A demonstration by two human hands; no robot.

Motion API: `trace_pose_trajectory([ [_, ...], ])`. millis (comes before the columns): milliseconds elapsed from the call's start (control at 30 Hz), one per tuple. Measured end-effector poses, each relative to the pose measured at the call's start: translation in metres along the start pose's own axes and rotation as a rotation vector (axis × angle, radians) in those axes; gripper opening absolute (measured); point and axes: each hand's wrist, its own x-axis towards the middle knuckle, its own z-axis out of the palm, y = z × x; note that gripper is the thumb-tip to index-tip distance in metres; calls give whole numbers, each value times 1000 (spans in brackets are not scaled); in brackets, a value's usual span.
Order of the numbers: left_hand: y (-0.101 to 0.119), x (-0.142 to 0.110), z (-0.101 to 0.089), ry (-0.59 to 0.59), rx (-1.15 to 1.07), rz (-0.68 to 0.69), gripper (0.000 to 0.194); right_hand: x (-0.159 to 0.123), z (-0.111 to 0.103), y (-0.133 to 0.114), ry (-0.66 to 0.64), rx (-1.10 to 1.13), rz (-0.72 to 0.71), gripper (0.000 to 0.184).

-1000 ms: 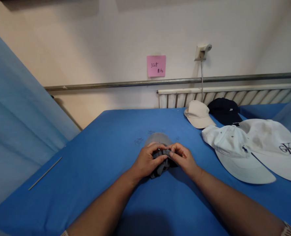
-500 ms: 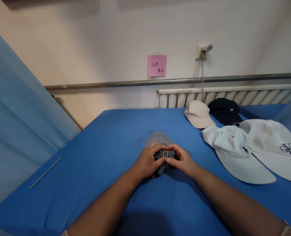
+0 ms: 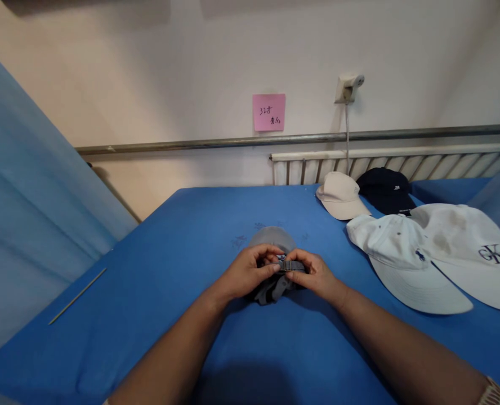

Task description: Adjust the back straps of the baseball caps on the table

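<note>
A grey cap lies in the middle of the blue-covered table, its back strap turned toward me. A small metal buckle sits on that strap. From the left, my left hand pinches the strap close to the buckle between thumb and fingers. My right hand grips the strap just right of the buckle, thumb below and fingers above. Dark folds of the cap hang under both hands, and part of the cap is hidden behind them.
To the right lie a beige cap, a navy cap, a pale cap with a small logo and a larger white cap. A thin stick rests at the left. Blue curtain hangs beside the table.
The buckle came into clear view between my hands. My left hand has since shifted slightly left and spread its fingers a little, while my right hand stays at the strap.
</note>
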Motion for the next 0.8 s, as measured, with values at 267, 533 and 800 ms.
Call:
trace_pose_trajectory([
  [267, 5, 0, 0, 68, -79, -28, 23, -1, 1, -8, -61, 111, 62, 15],
  [533, -1, 2, -2, 38, -55, -11, 26, 0, 4, -3, 48, -24, -52, 18],
  [800, 8, -2, 5, 12, 191, 70, 28, -1, 4, 5, 107, 4, -66, 30],
])
